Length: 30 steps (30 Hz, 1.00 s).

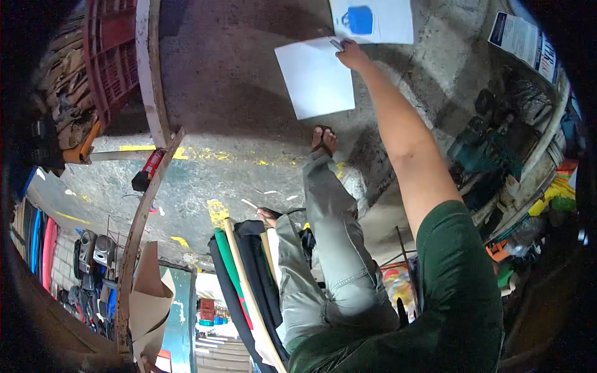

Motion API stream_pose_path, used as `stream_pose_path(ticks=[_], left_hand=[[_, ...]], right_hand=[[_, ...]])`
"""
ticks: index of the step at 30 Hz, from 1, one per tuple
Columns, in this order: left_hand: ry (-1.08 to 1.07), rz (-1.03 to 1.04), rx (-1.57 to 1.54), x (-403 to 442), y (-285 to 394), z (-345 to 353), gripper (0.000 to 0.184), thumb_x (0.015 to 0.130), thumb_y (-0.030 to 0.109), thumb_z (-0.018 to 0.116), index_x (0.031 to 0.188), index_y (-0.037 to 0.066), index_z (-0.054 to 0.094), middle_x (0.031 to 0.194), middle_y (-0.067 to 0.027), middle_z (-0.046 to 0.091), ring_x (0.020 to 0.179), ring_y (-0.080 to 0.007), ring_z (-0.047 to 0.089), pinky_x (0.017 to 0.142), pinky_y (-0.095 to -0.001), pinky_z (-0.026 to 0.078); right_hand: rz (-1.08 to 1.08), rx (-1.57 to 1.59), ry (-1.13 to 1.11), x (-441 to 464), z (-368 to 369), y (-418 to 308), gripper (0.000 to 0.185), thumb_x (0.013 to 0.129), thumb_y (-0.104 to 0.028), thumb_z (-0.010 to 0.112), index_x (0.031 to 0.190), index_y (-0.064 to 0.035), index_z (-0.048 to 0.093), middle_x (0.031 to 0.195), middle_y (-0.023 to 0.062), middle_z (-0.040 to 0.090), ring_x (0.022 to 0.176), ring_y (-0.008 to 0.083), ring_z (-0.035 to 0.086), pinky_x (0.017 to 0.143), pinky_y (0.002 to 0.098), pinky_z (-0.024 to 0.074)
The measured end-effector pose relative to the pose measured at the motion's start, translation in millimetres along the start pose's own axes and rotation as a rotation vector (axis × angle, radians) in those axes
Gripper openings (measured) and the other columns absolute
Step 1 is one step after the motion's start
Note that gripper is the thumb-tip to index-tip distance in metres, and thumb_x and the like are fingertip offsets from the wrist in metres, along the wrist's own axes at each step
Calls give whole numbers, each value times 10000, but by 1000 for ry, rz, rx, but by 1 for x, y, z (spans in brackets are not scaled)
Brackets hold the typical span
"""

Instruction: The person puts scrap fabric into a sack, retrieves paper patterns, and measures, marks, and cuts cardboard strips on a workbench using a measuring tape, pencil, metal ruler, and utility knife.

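Observation:
My right arm reaches far forward from a green sleeve. My right hand (354, 56) is closed on a slim silver-grey tool (336, 45), too small to name exactly. Just beside that hand lies a blank white sheet (316, 81), its upper right corner near the fingers. Past it is a second white sheet (393, 23) with a blue bag-like picture (359, 20) on it. My left arm and hand do not show clearly; a bit of skin at the lower left edge cannot be assigned.
Rolls of black, green and cream material (239, 273) lean beside my left leg. A wooden beam (140, 230) with a red-and-black tool (149, 169) and a brown sheet (149, 298) stand left. A red crate (112, 56) is at upper left. Cluttered goods (497, 149) and a printed sign (525, 45) lie right.

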<state>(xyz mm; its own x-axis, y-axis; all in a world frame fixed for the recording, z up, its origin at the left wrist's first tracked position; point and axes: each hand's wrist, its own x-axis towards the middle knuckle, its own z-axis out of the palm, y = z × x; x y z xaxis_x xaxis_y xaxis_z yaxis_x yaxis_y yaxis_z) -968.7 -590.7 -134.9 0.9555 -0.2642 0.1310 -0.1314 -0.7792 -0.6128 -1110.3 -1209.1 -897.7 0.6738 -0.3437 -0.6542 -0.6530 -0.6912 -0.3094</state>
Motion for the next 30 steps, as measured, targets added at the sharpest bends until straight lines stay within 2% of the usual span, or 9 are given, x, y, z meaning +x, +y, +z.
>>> stream_pose_path(ticks=[3,4,7,10,13,16,21,23,30], left_hand=[[-167,-171,-201,-4,-3,-4,141,866,123,795,840,-13,773,815,-136,766,732,-230,694,691,-392,562],[-162,-167,-208,-8,-20,5,141,866,123,795,840,-13,773,815,-136,766,732,-230,694,691,-392,562],[-158,-316,-424,-24,-47,41,882,915,-20,708,1603,28,157,1173,-226,700,949,-238,705,878,-363,613],[-152,-396,-730,-13,5,33,538,915,55,729,1424,41,558,1472,-264,504,1173,-334,636,983,-447,560],[140,68,-352,-3,23,36,267,866,154,791,1126,101,771,1619,-255,310,1384,-418,452,1106,-586,413],[127,98,-428,2,29,38,269,911,401,750,1066,187,802,1646,-285,232,1523,-445,202,1183,-607,211],[102,40,-326,9,44,52,319,908,444,713,1085,193,797,1670,-212,237,1522,-437,225,1163,-644,226],[96,20,-335,14,41,59,302,899,520,662,1062,307,803,1699,-150,195,1546,-371,200,1158,-636,219],[137,-81,-386,21,59,65,290,884,485,675,1064,295,801,1724,-66,135,1566,-353,145,1158,-679,184]], right_hand=[[65,134,-11,-9,17,-2,432,896,-328,653,1200,-20,664,1295,225,620,1255,409,543,1097,461,449],[107,169,-72,-24,15,-11,429,897,-314,654,1209,-20,653,1302,231,609,1245,414,543,1080,466,458],[-83,94,-90,-92,18,-42,412,903,-266,612,1202,18,598,1221,265,605,1214,425,540,1039,497,451],[16,369,-255,-182,-12,-95,464,891,-202,591,1270,50,501,1191,296,623,1104,438,620,910,515,510],[110,405,-382,-251,-87,-164,423,872,-234,630,1183,50,596,1081,303,687,1004,439,685,800,512,555],[-57,410,-410,-271,-178,-198,356,887,-263,622,966,78,688,912,236,712,817,352,704,701,484,538],[-104,583,11,-269,-414,-225,343,883,-240,596,892,87,700,765,210,678,692,277,654,626,477,488],[-53,575,114,-294,-529,-232,377,948,-276,606,1036,81,689,845,191,705,715,289,668,627,465,512],[-263,1334,438,-432,-801,-153,271,960,-136,652,1121,81,671,985,187,731,787,254,725,724,375,613]])
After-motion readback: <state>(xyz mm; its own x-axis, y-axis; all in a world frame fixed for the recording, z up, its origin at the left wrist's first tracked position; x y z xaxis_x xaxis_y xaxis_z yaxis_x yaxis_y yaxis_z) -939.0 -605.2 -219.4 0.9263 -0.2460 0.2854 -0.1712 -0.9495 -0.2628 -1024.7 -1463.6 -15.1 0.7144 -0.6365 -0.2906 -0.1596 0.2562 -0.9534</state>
